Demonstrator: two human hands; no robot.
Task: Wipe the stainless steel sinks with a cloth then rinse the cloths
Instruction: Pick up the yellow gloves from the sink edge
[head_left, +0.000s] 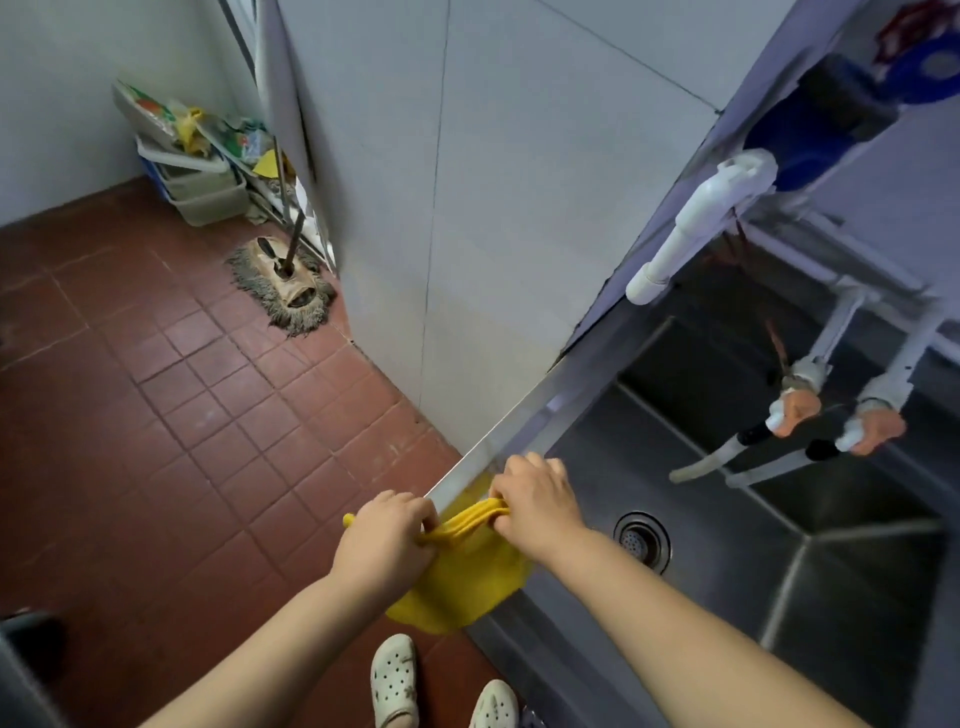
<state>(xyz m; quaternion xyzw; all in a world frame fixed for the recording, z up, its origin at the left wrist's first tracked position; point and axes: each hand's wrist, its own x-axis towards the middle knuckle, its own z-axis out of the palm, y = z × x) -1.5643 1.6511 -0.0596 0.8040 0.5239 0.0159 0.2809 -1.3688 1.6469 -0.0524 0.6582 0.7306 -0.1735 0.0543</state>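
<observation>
Both grips, left hand (387, 535) and right hand (535, 499), clench the twisted yellow cloth (462, 571) at lower centre, over the sink (727, 545) edge. It looks like wringing, so rinsing seems near its end.

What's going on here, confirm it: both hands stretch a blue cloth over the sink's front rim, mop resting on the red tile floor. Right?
Wrong on one point: the head view shows a yellow cloth, not blue. The left hand and right hand do grip it over the sink's front rim, and the mop rests on the red tile floor.

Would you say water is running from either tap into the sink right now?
No, the two taps show no stream, and the sink basin beneath them looks dry.
</observation>
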